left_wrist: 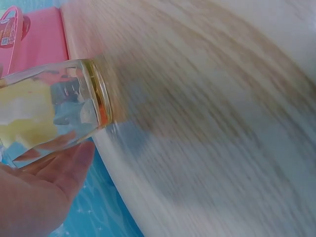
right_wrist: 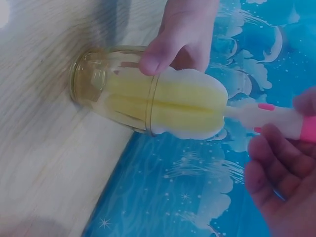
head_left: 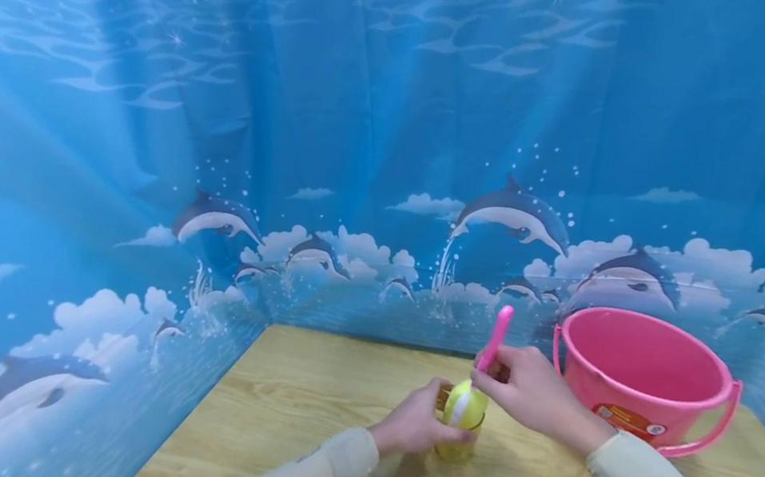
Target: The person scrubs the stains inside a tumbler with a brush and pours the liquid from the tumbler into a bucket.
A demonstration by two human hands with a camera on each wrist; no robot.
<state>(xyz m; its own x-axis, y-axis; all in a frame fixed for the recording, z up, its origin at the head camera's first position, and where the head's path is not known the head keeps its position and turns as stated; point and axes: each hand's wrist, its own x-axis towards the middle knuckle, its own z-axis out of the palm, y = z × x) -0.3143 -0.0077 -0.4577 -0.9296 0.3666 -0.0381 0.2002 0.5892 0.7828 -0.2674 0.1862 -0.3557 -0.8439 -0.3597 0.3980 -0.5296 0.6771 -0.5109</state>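
Observation:
My left hand (head_left: pixel 418 422) grips an amber-tinted clear glass (head_left: pixel 454 451) around its side, with the thumb across the front. The glass stands upright on the table. A cleaning brush with a yellow-and-white sponge head (right_wrist: pixel 192 101) is partly inside the glass; the upper part of the sponge sticks out past the rim. My right hand (head_left: pixel 537 389) pinches the brush's pink handle (head_left: pixel 498 333) just above the sponge, at its white neck (right_wrist: pixel 279 121). In the left wrist view the sponge shows through the glass wall (left_wrist: pixel 101 94), short of the base.
A pink bucket (head_left: pixel 588 382) with a pink handle and an orange label stands at the right, close beside my right forearm. The light wood table (head_left: pixel 304 389) meets a blue dolphin-print curtain (head_left: pixel 371 108) at the back and left. Black wrist cameras sit at both cuffs.

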